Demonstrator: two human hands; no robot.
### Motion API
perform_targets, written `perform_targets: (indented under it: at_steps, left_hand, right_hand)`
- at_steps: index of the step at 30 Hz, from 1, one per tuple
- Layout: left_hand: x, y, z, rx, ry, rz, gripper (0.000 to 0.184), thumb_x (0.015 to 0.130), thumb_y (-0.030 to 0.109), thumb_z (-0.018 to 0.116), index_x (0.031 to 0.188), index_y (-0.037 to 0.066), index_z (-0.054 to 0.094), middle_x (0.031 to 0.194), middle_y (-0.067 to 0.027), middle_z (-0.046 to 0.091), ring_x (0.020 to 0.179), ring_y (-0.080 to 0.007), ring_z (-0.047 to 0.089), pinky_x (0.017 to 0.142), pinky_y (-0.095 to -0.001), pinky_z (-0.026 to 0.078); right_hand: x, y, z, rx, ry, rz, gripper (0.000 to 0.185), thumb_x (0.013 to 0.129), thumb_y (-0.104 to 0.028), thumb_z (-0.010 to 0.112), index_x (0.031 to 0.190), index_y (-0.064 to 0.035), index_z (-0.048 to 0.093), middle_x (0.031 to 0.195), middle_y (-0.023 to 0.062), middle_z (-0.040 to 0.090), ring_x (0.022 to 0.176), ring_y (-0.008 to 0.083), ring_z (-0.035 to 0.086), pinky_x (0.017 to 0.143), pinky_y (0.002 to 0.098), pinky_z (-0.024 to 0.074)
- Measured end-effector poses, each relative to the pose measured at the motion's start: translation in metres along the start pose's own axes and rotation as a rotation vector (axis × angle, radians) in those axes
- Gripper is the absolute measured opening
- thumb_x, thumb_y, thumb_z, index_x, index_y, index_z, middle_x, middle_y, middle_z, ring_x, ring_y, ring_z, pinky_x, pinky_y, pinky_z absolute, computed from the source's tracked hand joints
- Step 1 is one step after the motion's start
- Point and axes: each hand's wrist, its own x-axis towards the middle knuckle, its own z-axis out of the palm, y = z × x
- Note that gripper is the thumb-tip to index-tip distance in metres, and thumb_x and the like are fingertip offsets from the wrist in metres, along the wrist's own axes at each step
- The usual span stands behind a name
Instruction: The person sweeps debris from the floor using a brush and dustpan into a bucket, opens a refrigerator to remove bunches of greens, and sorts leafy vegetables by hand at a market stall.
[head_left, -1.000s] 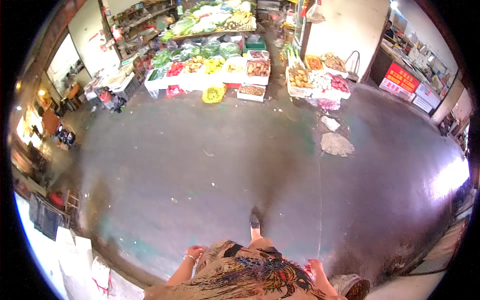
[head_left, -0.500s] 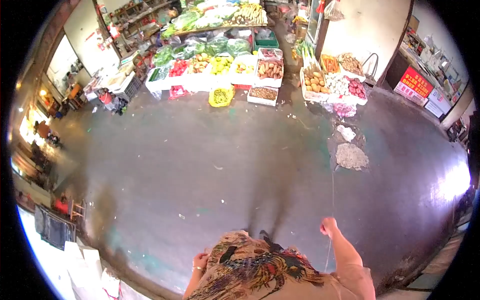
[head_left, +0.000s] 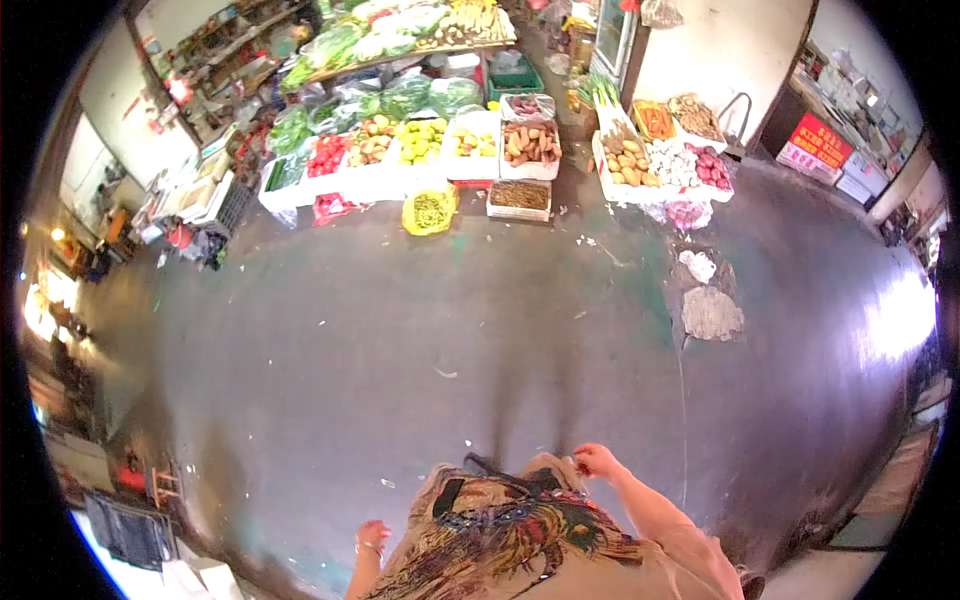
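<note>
My left hand hangs beside my left hip, with a bracelet on its wrist. Its fingers are loosely apart and nothing shows in them. In front of my right thigh is my right hand, its fingers curled in and no object visible in it. Between the hands is my patterned tan top. Neither hand is near the produce. Ahead across the floor stand white boxes of tomatoes, green-yellow fruit and long brown roots or tubers.
A yellow bag of green produce stands on the grey floor. Crates with potatoes and red onions are at the right. A rough pale patch marks the floor. A small wooden stool is at left.
The view has shifted slightly, and the produce sits a little further left in it. My right hand has swung inward to my thigh; my left hand has moved outward from my body.
</note>
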Motion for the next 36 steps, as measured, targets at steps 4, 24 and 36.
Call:
perform_targets:
  at_steps: [4, 24, 36]
  left_hand:
    - [0.067, 0.118, -0.004, -0.194, 0.063, -0.038, 0.026, 0.076, 0.013, 0.058, 0.103, 0.01, 0.06, 0.076, -0.0063, 0.067, 0.063, -0.0154, 0.061, 0.044, -0.0301, 0.039]
    - [0.196, 0.542, 0.242, 0.018, -0.282, 0.293, 0.021, 0.078, 0.001, 0.06, 0.099, 0.003, 0.061, 0.086, -0.0074, 0.064, 0.073, -0.0185, 0.065, 0.061, -0.0289, 0.052]
    - [0.364, 0.781, 0.297, 0.266, -0.321, 0.333, 0.016, 0.079, 0.006, 0.059, 0.094, 0.009, 0.062, 0.069, -0.0017, 0.062, 0.054, -0.012, 0.055, 0.041, -0.0293, 0.042]
  right_hand:
    - [-0.011, 0.028, -0.039, 0.258, 0.221, 0.211, 0.014, 0.088, -0.013, 0.052, 0.099, -0.0043, 0.056, 0.069, 0.01, 0.06, 0.053, 0.0182, 0.058, 0.043, 0.031, 0.0475]
    - [0.205, -0.249, -0.311, 0.56, 0.448, 0.04, 0.028, 0.087, -0.005, 0.048, 0.115, -0.0041, 0.047, 0.069, 0.011, 0.057, 0.05, 0.0179, 0.055, 0.041, 0.0278, 0.0419]
    - [0.335, -0.274, -0.333, 0.506, 0.325, 0.099, 0.031, 0.082, -0.01, 0.055, 0.112, -0.0055, 0.052, 0.072, 0.0143, 0.059, 0.055, 0.0238, 0.058, 0.043, 0.0316, 0.0421]
